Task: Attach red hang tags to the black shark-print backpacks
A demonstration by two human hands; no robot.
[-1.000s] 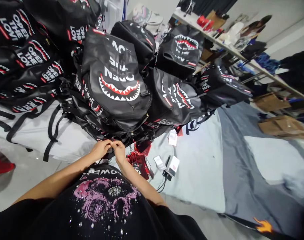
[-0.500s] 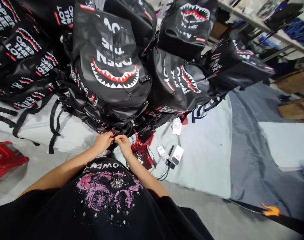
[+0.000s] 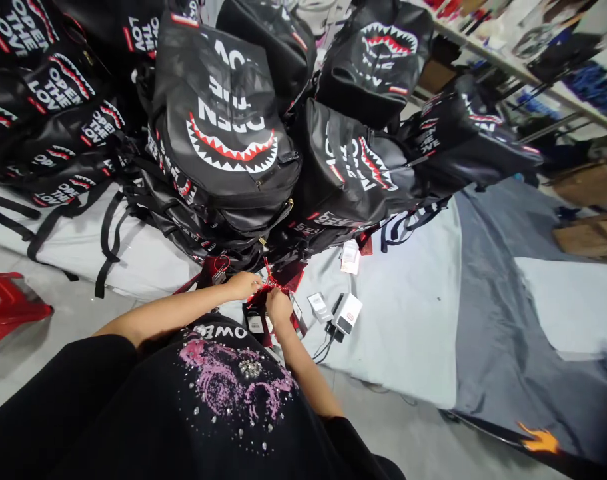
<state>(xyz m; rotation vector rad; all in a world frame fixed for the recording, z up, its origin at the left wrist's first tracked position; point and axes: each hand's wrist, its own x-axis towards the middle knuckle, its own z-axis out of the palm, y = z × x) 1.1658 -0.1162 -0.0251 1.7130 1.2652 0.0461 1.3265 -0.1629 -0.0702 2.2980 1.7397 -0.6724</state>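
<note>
Both hands meet over a bunch of dark red hang tags (image 3: 296, 313) with red strings (image 3: 272, 283) at the table's near edge. My left hand (image 3: 246, 285) has its fingers pinched at the strings' left side. My right hand (image 3: 279, 307) is closed against the strings from the right. Just behind them rises a stack of black backpacks (image 3: 233, 133) printed with shark mouths and lettering. Left of my left hand, a red string loop with a tag (image 3: 220, 269) lies at the lowest backpack. What exactly each fingertip grips is too small to tell.
A white device with a black cable (image 3: 347, 313) and a small white box (image 3: 320, 307) lie right of the tags. More tags (image 3: 350, 257) rest behind them. Grey cloth (image 3: 498, 293) covers the right side. A red stool (image 3: 13, 307) stands at left.
Both hands have moved right, from the lowest backpack's front edge to the bunch of tags. A red string loop and tag now show where the hands were.
</note>
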